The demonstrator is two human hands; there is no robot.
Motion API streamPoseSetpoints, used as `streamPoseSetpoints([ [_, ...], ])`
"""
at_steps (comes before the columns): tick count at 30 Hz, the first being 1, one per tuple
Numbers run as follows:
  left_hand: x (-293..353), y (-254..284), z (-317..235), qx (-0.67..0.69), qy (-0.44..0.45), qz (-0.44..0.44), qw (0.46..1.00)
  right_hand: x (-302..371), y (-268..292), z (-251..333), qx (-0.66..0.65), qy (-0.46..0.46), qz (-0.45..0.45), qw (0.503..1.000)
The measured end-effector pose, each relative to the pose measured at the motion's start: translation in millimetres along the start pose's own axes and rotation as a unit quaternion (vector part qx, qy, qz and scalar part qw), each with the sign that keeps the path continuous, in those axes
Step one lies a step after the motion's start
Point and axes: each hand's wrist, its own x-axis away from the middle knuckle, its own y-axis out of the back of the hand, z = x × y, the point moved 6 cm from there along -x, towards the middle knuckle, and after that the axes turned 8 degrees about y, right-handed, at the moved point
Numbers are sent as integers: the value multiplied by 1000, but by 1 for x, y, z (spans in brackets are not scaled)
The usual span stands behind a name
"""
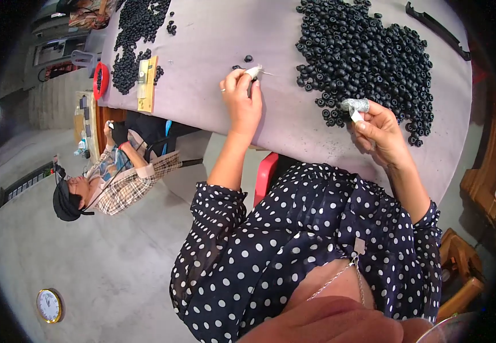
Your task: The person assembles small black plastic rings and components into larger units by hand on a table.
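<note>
From the head view, I judge the step in hand to be fingertip work on small black pieces (365, 66), and the next move calls for a light, precise touch. The right hand (382, 131) pinches a small white piece (355, 116) between thumb and covered forefinger, at the near edge of the heap. The left hand (240, 102) curls beside a few loose ones; whether it grips any I cannot tell. They look round, dark and slightly glossy, many ring-like with a hollow centre, spread across the grey tabletop (202, 51).
</note>
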Motion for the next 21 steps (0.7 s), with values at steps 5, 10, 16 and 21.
streamPoseSetpoints([
  [5, 1, -8, -52, 124, -8, 80, 989, 1, 0, -1, -13, -8, 2, 1000],
  [10, -4, -37, -61, 197, 99, 184, 958, 2, 2, 3, 0, -10, -6, 1000],
  [16, 3, -38, -62, 206, 86, 198, 955, 3, 0, 3, 23, -11, -8, 1000],
  [21, 17, -22, -69, 46, -58, 141, 987, 3, 6, -2, 59, -28, -5, 998],
])
